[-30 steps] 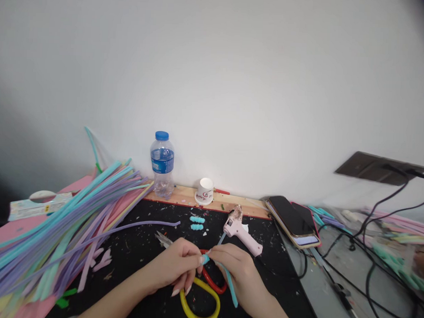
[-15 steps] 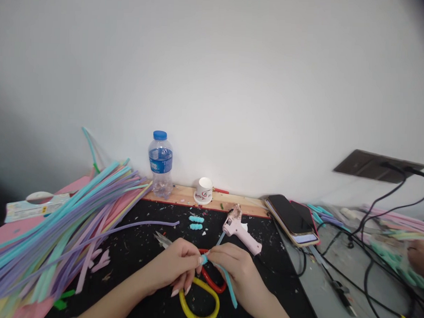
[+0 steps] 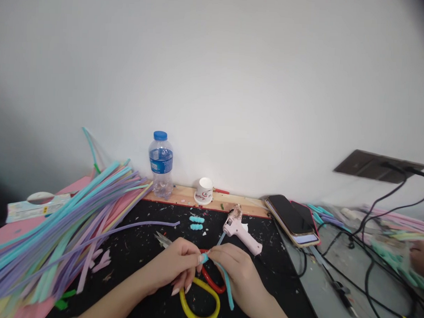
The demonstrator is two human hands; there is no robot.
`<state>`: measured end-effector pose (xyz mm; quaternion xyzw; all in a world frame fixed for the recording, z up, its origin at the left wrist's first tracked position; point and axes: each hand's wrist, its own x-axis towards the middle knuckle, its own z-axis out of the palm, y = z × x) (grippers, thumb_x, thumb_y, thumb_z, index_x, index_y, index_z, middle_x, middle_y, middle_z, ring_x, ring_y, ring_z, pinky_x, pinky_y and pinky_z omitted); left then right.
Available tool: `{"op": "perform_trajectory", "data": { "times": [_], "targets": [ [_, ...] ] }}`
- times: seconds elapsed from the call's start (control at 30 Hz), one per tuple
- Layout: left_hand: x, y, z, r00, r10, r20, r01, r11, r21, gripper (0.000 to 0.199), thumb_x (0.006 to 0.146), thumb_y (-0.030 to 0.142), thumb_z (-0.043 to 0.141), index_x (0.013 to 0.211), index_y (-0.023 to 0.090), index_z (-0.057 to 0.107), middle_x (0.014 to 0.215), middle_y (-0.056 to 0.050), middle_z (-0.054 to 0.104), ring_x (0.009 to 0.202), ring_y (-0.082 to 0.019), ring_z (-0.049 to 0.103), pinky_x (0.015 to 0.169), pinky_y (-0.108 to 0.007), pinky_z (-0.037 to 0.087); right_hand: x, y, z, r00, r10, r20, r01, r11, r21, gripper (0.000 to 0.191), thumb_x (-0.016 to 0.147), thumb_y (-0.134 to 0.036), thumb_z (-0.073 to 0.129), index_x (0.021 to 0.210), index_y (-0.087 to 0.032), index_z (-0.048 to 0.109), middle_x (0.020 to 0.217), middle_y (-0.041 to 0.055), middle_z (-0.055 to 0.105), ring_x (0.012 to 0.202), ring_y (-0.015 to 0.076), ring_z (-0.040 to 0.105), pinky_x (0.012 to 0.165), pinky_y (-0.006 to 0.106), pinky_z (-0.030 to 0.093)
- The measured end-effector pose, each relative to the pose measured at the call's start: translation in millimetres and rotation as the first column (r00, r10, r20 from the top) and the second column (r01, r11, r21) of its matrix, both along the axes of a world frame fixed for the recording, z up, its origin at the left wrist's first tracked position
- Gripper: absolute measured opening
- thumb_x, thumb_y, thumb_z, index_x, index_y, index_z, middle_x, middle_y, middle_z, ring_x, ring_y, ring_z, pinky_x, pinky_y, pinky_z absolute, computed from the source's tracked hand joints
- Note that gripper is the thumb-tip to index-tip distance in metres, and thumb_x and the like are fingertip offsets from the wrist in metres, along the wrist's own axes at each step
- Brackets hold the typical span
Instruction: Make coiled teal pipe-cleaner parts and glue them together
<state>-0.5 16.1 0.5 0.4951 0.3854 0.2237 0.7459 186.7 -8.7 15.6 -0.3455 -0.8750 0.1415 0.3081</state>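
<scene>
Between the fingertips of my left hand (image 3: 179, 265) and my right hand (image 3: 238, 268) is a light-blue pipe cleaner (image 3: 228, 286). Its near part is bunched or coiled where both hands pinch it, and the loose tail hangs down beside my right fingers. Under my hands lie scissors (image 3: 198, 313) with one yellow and one red handle loop; their blades stick out past my left hand. Farther back on the black mat are two small coiled light-blue pieces (image 3: 196, 223). A pink glue gun (image 3: 244, 233) rests behind my right hand, its nozzle end stained brown.
A big bundle of pastel pipe cleaners (image 3: 71, 237) covers the left side. Along the wall stand a water bottle (image 3: 160, 166) and a paper cup (image 3: 204, 191). Phones (image 3: 293, 219) and black cables (image 3: 366, 231) lie right, near another person's hand (image 3: 421, 259).
The pipe cleaner's loose tail has swung slightly to the left. Both my hands keep nearly the same place and pinch.
</scene>
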Motion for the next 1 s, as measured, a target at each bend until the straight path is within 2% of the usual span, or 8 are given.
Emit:
{"op": "perform_trajectory", "data": {
  "times": [0.27,0.4,0.57,0.7,0.8,1.0],
  "targets": [
    [-3,1,2.3,0.998,0.009,0.066,-0.006,0.999,-0.042,0.028,0.077,0.031,0.053,0.057,0.012,0.057,0.035,0.001,0.057,0.018,-0.003,0.035,0.021,-0.011,0.017,-2,-2,-1.9,0.999,-0.03,0.035,0.024,0.985,0.169,0.025,0.086,-0.007,0.043,0.106,-0.015,0.056,0.094,0.0095,0.064,0.082,0.0205,0.057,0.073,0.034,0.049],
    [-6,1,2.2,0.994,0.007,0.11,0.002,0.997,-0.078,0.027,0.077,0.03,0.053,0.057,0.012,0.058,0.034,0.002,0.056,0.018,-0.003,0.033,0.021,-0.012,0.015,-4,-3,-1.4,0.999,-0.036,0.026,0.03,0.977,0.211,0.025,0.085,-0.007,0.044,0.106,-0.014,0.056,0.093,0.0102,0.065,0.082,0.0211,0.058,0.073,0.034,0.049],
    [-8,1,3.6,0.989,-0.02,0.146,0.04,0.991,-0.13,0.026,0.077,0.029,0.054,0.059,0.012,0.06,0.035,0.001,0.056,0.018,-0.003,0.032,0.021,-0.014,0.011,-5,-2,-1.7,1.0,-0.03,0.003,0.029,0.982,0.188,0.025,0.085,-0.007,0.045,0.107,-0.014,0.056,0.094,0.0106,0.064,0.082,0.0212,0.057,0.072,0.035,0.049],
    [-8,0,7.9,0.989,-0.039,0.142,0.054,0.993,-0.101,0.027,0.078,0.031,0.054,0.065,0.01,0.064,0.041,-0.001,0.059,0.019,-0.001,0.032,0.023,-0.015,0.007,-2,-1,-0.6,1.0,0.0,-0.03,0.005,0.988,0.155,0.029,0.085,-0.006,0.047,0.111,-0.016,0.054,0.099,0.0105,0.062,0.085,0.0203,0.057,0.074,0.033,0.049],
    [-7,-1,13.3,0.99,-0.033,0.14,0.046,0.995,-0.091,0.027,0.077,0.032,0.056,0.069,0.009,0.067,0.049,-0.002,0.062,0.022,0.0,0.033,0.026,-0.015,0.01,1,-1,0.7,0.997,0.006,-0.074,0.005,0.989,0.149,0.032,0.085,-0.005,0.048,0.113,-0.018,0.055,0.103,0.0105,0.061,0.087,0.0202,0.056,0.074,0.033,0.049],
    [-5,-5,18.7,0.993,0.01,0.117,-0.006,1.0,-0.03,0.025,0.077,0.031,0.058,0.07,0.009,0.069,0.055,-0.001,0.06,0.027,0.001,0.033,0.03,-0.015,0.011,2,-3,-1.2,0.982,-0.043,-0.184,0.066,0.99,0.121,0.035,0.081,-0.002,0.052,0.113,-0.016,0.054,0.104,0.0118,0.059,0.093,0.0208,0.055,0.08,0.032,0.048]
  ]
}}
